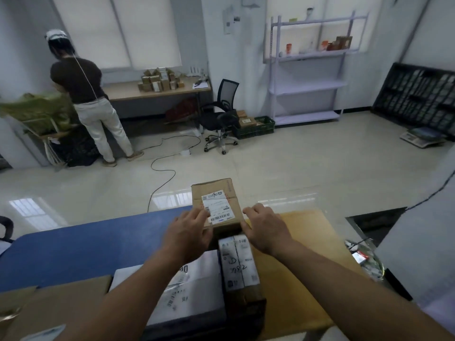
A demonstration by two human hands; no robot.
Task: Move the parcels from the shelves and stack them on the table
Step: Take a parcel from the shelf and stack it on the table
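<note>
Where the head view looks down past two bare forearms, the left hand (189, 232) and the right hand (267, 230) grip a brown parcel (216, 193) from opposite sides. The fingers of each hand curl over its top edges, beside a white shipping label (216, 206). This parcel sits at the far edge of the blue table (86, 247), its far end reaching out past that edge. Whether it rests on anything underneath cannot be told.

Just nearer the camera, touching it, lies a narrow labelled box (238, 263) with handwritten digits. It lies on a dark parcel, with a white bagged parcel (194, 286) to its left. A wide flat tan parcel (305, 254) lies to the right, and a plain cardboard box (61, 306) fills the near left corner.

Across the tiled floor stands a lilac shelf rack (307, 84) holding a few small items. Near it are a green crate (256, 127) and an office chair (221, 114). Another person (86, 94) stands with their back turned by a far table stacked with small boxes (160, 81).
</note>
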